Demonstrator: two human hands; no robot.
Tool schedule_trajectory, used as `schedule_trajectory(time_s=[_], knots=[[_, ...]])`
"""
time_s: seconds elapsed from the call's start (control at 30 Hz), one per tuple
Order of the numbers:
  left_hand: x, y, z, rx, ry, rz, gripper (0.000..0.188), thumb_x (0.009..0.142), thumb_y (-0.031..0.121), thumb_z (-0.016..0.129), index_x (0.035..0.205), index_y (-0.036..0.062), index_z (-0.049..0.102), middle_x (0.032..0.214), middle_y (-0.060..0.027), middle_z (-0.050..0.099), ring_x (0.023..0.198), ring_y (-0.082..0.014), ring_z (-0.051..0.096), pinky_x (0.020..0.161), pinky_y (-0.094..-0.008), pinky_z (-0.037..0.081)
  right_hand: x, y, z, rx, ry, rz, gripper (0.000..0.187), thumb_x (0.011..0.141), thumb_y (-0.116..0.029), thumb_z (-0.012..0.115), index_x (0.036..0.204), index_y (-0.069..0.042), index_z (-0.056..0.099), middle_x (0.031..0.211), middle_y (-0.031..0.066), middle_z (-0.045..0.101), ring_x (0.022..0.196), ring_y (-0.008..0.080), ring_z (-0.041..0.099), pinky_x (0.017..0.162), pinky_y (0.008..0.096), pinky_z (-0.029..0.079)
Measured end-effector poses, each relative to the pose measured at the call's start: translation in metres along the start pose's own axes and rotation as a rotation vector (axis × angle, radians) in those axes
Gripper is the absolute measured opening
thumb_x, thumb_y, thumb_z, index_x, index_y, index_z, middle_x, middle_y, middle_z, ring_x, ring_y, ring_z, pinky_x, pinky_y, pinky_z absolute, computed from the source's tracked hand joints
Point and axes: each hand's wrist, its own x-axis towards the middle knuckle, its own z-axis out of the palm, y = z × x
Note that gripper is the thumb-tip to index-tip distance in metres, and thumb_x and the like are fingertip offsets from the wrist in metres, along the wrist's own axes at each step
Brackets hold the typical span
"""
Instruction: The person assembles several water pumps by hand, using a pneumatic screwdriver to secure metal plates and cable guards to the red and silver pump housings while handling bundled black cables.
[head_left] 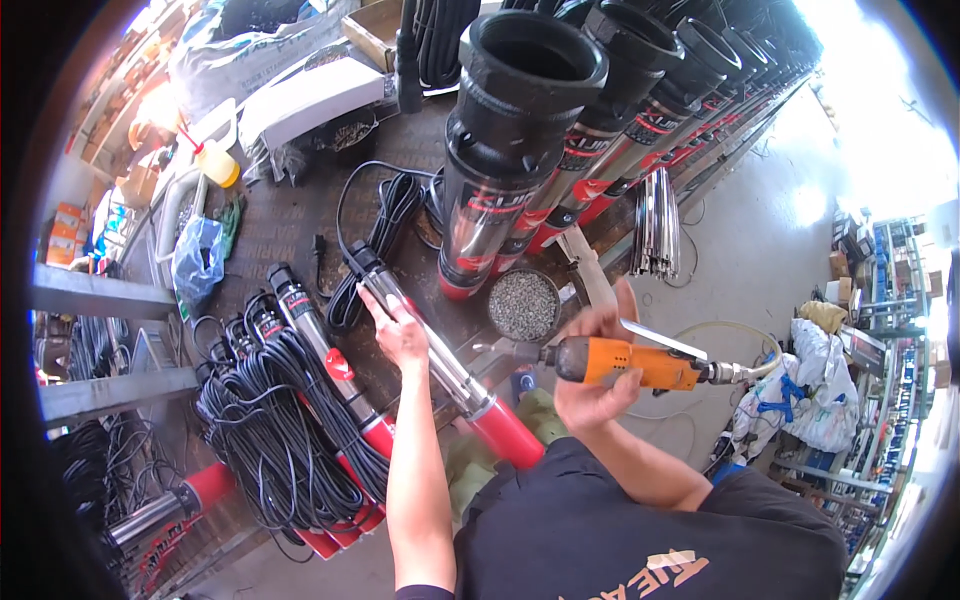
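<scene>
A long steel submersible pump [440, 365] with a red end lies slantwise before me, its red end by my lap. My left hand [403, 335] holds its steel tube near the upper end, fingers laid along it. In my right hand [600, 390] is an orange air screwdriver [635, 362], gripped round the body, its dark nose pointing left toward the pump. A silvery strip [665, 340] runs along the tool's far side. A round bowl of small metal parts [524, 304] sits just beyond the pump and the tool.
Large black-topped pumps [500, 170] stand in a row at the far right. More pumps with coiled black cable [285, 430] lie to my left. Thin metal strips [656, 225] hang off the bench edge. An air hose [765, 365] trails from the tool. A yellow bottle [217, 165] stands far left.
</scene>
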Motion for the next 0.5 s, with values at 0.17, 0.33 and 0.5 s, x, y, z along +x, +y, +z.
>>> schedule_trajectory(time_s=[0.17, 0.33, 0.5], knots=[[0.01, -0.015, -0.002, 0.063, 0.026, -0.041, 0.066, 0.102, 0.046, 0.044, 0.162, 0.0288, 0.021, 0.119, -0.0316, 0.066, 0.1, -0.0555, 0.063, 0.087, -0.0574, 0.05, 0.012, 0.005, 0.091, 0.138, -0.164, -0.099, 0.063, 0.082, -0.035, 0.062, 0.134, -0.001, 0.05, 0.117, 0.0131, 0.051, 0.104, 0.0253, 0.054, 0.097, 0.0421, 0.043], [0.007, -0.013, -0.003, 0.098, 0.02, -0.003, 0.069, 0.103, 0.041, 0.045, 0.163, 0.0259, 0.015, 0.105, -0.0269, 0.066, 0.09, -0.048, 0.067, 0.083, -0.0575, 0.052, 0.022, 0.033, 0.141, 0.184, -0.486, -0.144, 0.046, 0.083, -0.009, 0.06, 0.127, -0.003, 0.052, 0.117, 0.0158, 0.054, 0.082, 0.02, 0.059, 0.078, 0.0383, 0.05], [0.005, -0.01, -0.004, 0.086, 0.024, -0.048, 0.066, 0.104, 0.038, 0.046, 0.163, 0.0253, 0.02, 0.099, -0.025, 0.064, 0.084, -0.0457, 0.067, 0.079, -0.0558, 0.054, 0.05, 0.123, 0.161, -0.166, -0.547, -0.103, 0.03, 0.086, 0.001, 0.058, 0.116, 0.001, 0.056, 0.101, 0.0145, 0.066, 0.073, 0.0125, 0.06, 0.067, 0.0276, 0.051]])
